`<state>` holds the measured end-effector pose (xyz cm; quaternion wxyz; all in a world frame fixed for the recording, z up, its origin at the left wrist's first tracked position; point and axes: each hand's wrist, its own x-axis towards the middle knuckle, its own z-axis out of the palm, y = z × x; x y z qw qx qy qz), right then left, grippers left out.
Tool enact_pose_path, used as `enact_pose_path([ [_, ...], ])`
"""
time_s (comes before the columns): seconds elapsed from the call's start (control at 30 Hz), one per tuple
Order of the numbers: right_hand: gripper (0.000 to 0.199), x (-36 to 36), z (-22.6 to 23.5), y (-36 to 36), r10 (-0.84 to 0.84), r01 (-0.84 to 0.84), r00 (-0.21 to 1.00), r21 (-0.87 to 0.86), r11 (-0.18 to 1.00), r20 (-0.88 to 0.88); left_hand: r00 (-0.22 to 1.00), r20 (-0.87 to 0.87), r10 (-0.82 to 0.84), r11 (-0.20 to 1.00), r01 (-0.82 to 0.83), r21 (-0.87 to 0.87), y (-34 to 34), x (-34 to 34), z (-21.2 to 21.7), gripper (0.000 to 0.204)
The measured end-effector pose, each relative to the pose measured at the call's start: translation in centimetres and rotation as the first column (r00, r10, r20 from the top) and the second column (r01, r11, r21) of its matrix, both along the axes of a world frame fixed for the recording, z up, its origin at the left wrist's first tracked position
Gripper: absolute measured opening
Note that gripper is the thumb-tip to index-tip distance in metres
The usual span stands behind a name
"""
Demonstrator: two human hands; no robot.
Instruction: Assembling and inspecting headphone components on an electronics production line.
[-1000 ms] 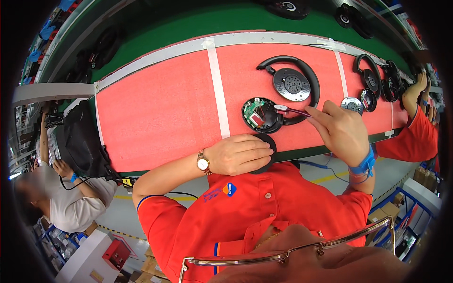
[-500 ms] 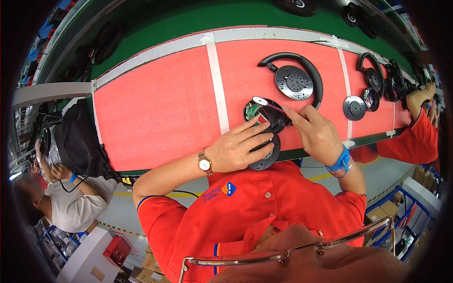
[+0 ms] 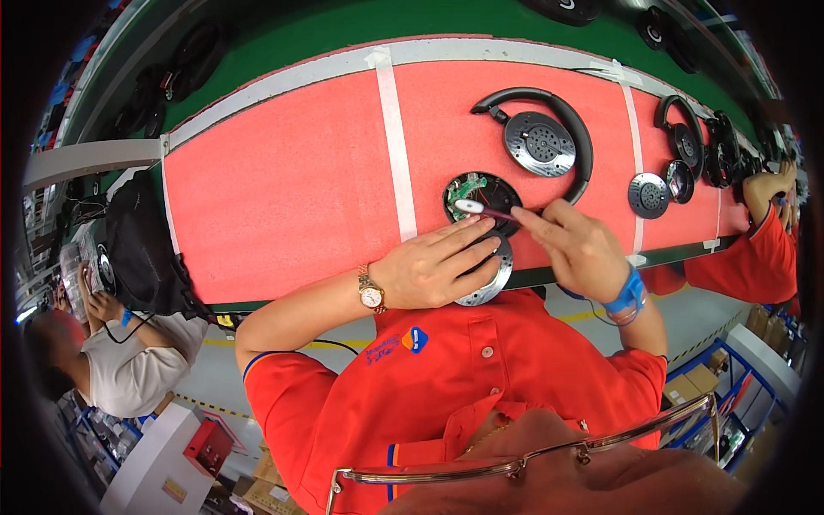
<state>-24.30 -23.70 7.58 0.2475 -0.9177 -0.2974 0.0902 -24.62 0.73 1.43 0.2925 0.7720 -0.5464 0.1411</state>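
Observation:
A black headphone ear cup [image 3: 500,196] lies open on the pink mat, with a green circuit board [image 3: 468,186] inside its left part. My left hand [image 3: 433,264] holds a round grey speaker plate [image 3: 491,279] at the mat's near edge, its fingers lying over the plate and reaching the ear cup's near rim. My right hand [image 3: 579,249] pinches a slim tool [image 3: 493,212] with a dark reddish handle and a white oval head, toothbrush-like in shape. That head is over the cup, near the board. Whether it touches is unclear.
A black headband with a grey-plated ear cup [image 3: 539,144] lies just beyond. Farther right are another headset [image 3: 682,142], a loose round plate [image 3: 648,196] and a co-worker's arm [image 3: 764,232]. A black bag [image 3: 142,249] sits at left, beside another person [image 3: 129,360].
The tool's white head has come nearer to me, from the cup's far edge to the near side of the circuit board. The speaker plate under my left hand has tilted slightly.

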Motion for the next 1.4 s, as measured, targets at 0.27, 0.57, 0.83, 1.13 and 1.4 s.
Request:
enact_pose_path([
  [0.27,0.05,-1.4,-0.6,0.8,0.02,-0.015,0.995,-0.059,0.998,0.093,1.0,0.012,-0.005,1.0,0.006,-0.021,0.0,0.0,-0.1,0.022],
  [0.57,0.051,-1.3,-0.1,0.2,-0.095,0.114,0.986,-0.138,0.984,0.135,1.0,-0.028,0.002,0.999,-0.003,-0.043,-0.1,0.0,0.0,0.025],
  [0.83,0.055,-1.7,-0.8,0.3,-0.094,0.128,0.978,-0.178,0.976,0.184,1.0,0.0,0.016,1.0,-0.016,-0.021,0.0,-0.2,-0.2,0.022],
  [1.13,0.047,-2.3,0.2,0.2,-0.207,0.216,0.975,-0.115,0.97,0.087,0.998,-0.048,0.03,0.997,-0.034,-0.076,-0.3,-0.3,-0.3,0.023],
  [1.4,0.034,0.9,1.2,-2.0,-0.306,0.309,0.951,0.073,0.948,-0.051,0.999,-0.032,0.038,0.997,-0.04,-0.066,-0.3,-0.4,-0.3,0.019],
])
